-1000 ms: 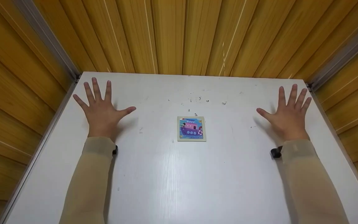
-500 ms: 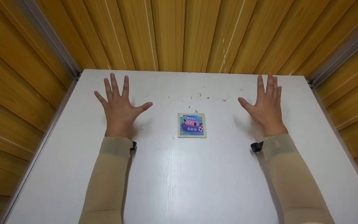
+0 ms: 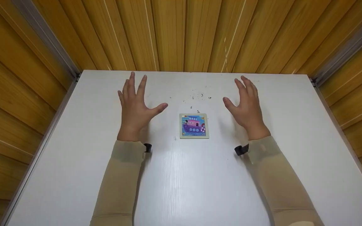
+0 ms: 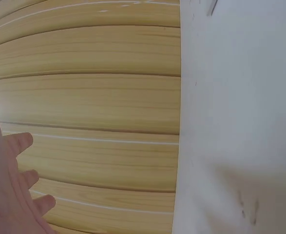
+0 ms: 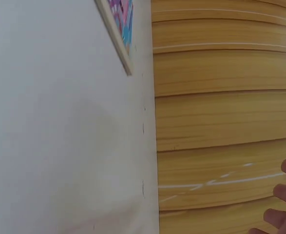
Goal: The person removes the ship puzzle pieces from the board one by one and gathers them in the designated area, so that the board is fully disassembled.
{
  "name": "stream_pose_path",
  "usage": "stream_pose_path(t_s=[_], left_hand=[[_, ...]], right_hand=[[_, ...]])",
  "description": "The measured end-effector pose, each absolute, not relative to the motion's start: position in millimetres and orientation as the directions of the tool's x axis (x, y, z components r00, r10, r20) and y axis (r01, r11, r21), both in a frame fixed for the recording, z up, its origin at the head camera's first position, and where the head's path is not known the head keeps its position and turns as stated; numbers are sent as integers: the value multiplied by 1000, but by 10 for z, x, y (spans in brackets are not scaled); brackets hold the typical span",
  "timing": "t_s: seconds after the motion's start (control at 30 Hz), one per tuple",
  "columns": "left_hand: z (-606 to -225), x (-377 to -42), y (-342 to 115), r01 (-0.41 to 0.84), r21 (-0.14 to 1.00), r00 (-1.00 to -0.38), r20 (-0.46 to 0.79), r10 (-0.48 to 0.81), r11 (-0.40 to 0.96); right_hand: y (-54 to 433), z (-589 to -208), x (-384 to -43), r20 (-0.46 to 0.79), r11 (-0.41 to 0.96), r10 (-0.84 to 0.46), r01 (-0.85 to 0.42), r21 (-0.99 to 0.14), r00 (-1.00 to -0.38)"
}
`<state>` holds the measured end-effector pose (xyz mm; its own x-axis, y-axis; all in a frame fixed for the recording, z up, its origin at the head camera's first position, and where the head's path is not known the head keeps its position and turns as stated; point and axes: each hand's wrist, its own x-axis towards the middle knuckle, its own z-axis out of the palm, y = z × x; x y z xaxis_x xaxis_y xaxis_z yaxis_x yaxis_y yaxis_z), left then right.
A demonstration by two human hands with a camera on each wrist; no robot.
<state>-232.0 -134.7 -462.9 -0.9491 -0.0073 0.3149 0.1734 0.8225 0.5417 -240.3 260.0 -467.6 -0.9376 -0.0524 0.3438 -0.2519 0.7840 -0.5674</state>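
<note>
A small square picture puzzle [image 3: 194,126] with a pale frame and a pink and purple boat lies flat near the middle of the table. To its left my left hand [image 3: 135,110] hovers with fingers spread and thumb pointing at it, holding nothing. On the other side my right hand [image 3: 247,110] is likewise raised, fingers extended and slightly bent, thumb toward the puzzle. Neither hand touches it. In the right wrist view a corner of the puzzle [image 5: 118,34] shows at the top, with my right fingertips at the lower right edge. The left wrist view catches part of my left hand [image 4: 9,190].
The white table [image 3: 181,182] carries small dark scuff marks behind the puzzle. Yellow wood-slat walls [image 3: 168,34] stand at the back and both sides, with grey metal posts at the corners. A small black device [image 3: 241,150] sits at the right wrist, another at the left.
Both hands have moved inward from the table's sides toward the puzzle. The right hand's fingers have drawn closer together and bent a little. The puzzle stays in place on the table.
</note>
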Motion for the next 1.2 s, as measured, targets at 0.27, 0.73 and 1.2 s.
stream_pose_path(t_s=[0.27,0.73,1.2], left_hand=[[-4714,-2290,-1118,248,630,-965,225,132,736],[-5139,-2256,-804,214,687,-968,53,246,694],[-5393,-2262,-738,306,622,-917,-12,399,721]], right_hand=[[2220,-4685,-2422,307,660,-52,-263,-703,-950],[1949,-5129,-2334,204,441,-148,-250,-862,-968],[1796,-5262,-2269,109,522,-295,-256,-814,-949]])
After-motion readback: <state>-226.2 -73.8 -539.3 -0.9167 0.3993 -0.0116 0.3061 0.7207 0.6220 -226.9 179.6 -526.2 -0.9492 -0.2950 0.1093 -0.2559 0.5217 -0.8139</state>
